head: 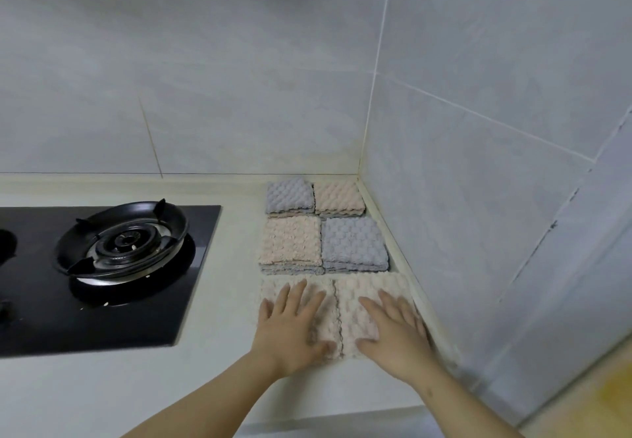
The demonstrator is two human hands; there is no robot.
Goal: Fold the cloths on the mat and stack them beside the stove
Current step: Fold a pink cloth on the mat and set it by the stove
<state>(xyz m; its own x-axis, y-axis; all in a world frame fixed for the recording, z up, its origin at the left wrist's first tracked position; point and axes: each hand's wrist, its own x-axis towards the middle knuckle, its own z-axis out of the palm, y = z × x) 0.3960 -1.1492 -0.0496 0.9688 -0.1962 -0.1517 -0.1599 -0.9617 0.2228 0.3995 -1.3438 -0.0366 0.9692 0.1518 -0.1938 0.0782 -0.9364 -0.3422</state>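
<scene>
Several stacks of folded textured cloths lie on the white counter right of the stove (102,266). At the back sit a grey-topped stack (289,196) and a beige-topped stack (339,197). In front of them are a beige-topped stack (290,244) and a grey-topped stack (354,242). Nearest me lie two beige stacks side by side. My left hand (292,326) rests flat, fingers spread, on the left beige stack (321,287). My right hand (393,330) lies flat on the right beige stack (359,292).
The black glass stove with a gas burner (123,241) fills the left of the counter. Tiled walls meet in a corner (359,171) behind the cloths; the right wall runs close along the stacks. The counter's front edge (342,410) is just below my wrists.
</scene>
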